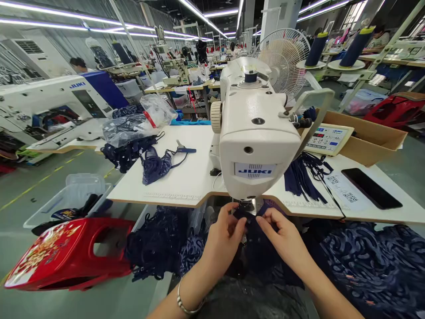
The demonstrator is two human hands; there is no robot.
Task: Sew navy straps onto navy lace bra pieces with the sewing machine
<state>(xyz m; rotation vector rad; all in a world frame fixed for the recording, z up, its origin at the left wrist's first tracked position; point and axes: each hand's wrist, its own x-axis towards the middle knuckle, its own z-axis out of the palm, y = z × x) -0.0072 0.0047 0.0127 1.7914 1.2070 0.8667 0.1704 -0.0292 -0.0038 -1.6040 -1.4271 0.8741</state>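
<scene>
In front of me stands a white JUKI sewing machine (260, 141), its needle area low over the table's cut-out edge. Dark navy fabric (260, 243) hangs just below the needle area. My left hand (229, 230) pinches this fabric between thumb and fingers on the left side of the presser foot. From the right, my right hand (279, 230) grips the same fabric, thumb against fingers. Both hands are close together under the machine head. The exact seam and the fabric edge under the foot are too dark to make out.
On the white table (186, 177) lie a navy bra (156, 166), navy straps (303, 179), a phone (372, 188) and a control panel (327, 139). A cardboard box (368, 141) stands behind. Left below are a red stool (69, 252) and piled navy garments (157, 241).
</scene>
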